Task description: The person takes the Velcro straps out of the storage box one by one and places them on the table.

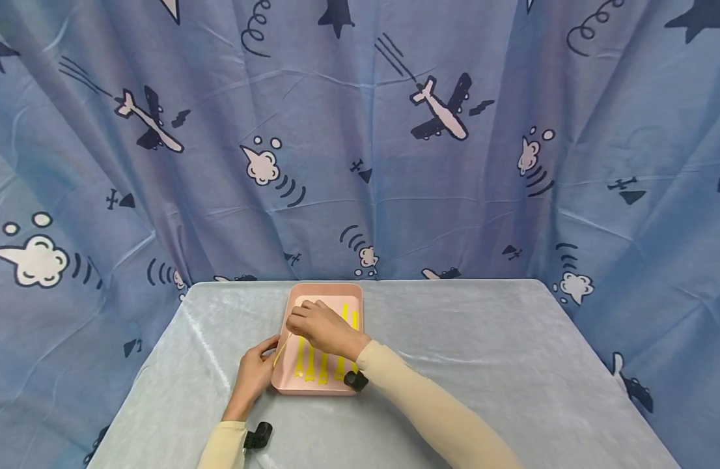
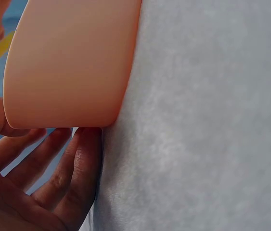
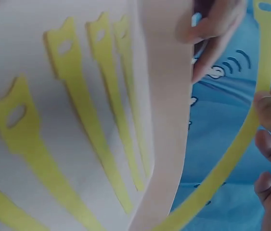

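Note:
A pink tray (image 1: 325, 290) stands on the table with several yellow hook-and-loop cable ties (image 1: 323, 366) lying side by side inside. Each tie has a wide slotted head, clear in the right wrist view. My right hand (image 1: 320, 330) is over the tray's far left part and pinches one more tie (image 3: 222, 174), which hangs curved along the left rim with its slotted head above the fingers. At the left wall my left hand (image 1: 256, 372) holds the tray, its thumb by the rim and the other fingers against the outside (image 2: 58, 187).
A pale grey cloth (image 1: 483, 365) covers the table, reaching well to the right of the tray. Behind the table's far edge hangs a blue curtain (image 1: 360, 195) printed with planes. A black wrist camera (image 1: 258, 435) sits by the left sleeve.

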{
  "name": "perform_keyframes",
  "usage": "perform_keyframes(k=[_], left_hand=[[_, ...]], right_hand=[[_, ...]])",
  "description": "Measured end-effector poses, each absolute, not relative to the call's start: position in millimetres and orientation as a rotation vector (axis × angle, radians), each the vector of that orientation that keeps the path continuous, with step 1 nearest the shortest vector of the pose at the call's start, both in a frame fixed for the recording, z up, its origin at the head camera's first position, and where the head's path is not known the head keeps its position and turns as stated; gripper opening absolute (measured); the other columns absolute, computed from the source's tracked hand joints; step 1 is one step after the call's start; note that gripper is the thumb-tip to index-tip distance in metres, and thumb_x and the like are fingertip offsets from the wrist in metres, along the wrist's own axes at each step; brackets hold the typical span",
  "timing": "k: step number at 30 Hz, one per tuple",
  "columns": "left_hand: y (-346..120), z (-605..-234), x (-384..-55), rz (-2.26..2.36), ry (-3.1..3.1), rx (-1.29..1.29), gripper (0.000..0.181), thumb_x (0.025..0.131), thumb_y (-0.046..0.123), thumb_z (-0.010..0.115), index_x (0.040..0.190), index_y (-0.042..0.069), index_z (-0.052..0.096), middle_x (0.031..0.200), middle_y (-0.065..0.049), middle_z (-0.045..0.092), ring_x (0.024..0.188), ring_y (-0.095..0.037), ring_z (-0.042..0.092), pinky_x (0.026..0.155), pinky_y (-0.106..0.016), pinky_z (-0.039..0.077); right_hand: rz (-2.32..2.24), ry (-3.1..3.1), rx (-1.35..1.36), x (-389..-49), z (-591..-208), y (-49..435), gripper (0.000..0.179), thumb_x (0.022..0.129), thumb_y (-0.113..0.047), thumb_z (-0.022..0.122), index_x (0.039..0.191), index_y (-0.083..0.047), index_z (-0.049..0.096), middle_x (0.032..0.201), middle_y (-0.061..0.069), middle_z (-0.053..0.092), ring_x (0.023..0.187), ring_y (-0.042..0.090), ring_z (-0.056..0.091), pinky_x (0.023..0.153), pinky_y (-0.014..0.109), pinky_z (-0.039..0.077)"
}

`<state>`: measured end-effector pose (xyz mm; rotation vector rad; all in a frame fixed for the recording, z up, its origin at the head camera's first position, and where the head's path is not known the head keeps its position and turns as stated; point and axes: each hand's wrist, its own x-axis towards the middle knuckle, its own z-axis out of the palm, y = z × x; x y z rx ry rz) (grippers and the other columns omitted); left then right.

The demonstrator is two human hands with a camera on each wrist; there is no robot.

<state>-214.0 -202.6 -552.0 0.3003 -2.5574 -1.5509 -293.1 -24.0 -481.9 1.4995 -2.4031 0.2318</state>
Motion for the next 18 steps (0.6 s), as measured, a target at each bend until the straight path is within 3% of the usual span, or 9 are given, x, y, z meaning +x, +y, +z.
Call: perform_keyframes(k=[8, 18], left_hand=[[-203.0, -551.9, -212.6, -1.536, -2.562, 0.317, 0.043, 0.093, 0.010, 0.059, 0.135, 0.005, 0.059, 0.126, -0.019, 0.066, 0.092, -0.016, 0.067, 0.058, -0.020, 0.047], [-201.5, -550.8, -210.8, -1.556, -2.582, 0.332, 0.044, 0.094, 0.009, 0.052, 0.137, 0.008, 0.058, 0.129, -0.018, 0.064, 0.068, -0.011, 0.056, 0.051, -0.023, 0.042]], right_hand=[[0.618, -2.416, 1.471, -289.5, -476.5, -11.9, 0.005, 0.096, -0.014, 0.062, 0.096, -0.018, 0.059, 0.090, -0.008, 0.056, 0.086, 0.006, 0.050, 0.080, 0.019, 0.043], [1.069, -2.384, 1.250, -287.5, -477.1, 5.5, 0.012, 0.091, -0.008, 0.067, 0.094, -0.015, 0.058, 0.090, -0.004, 0.060, 0.081, 0.007, 0.055, 0.074, 0.022, 0.050]])
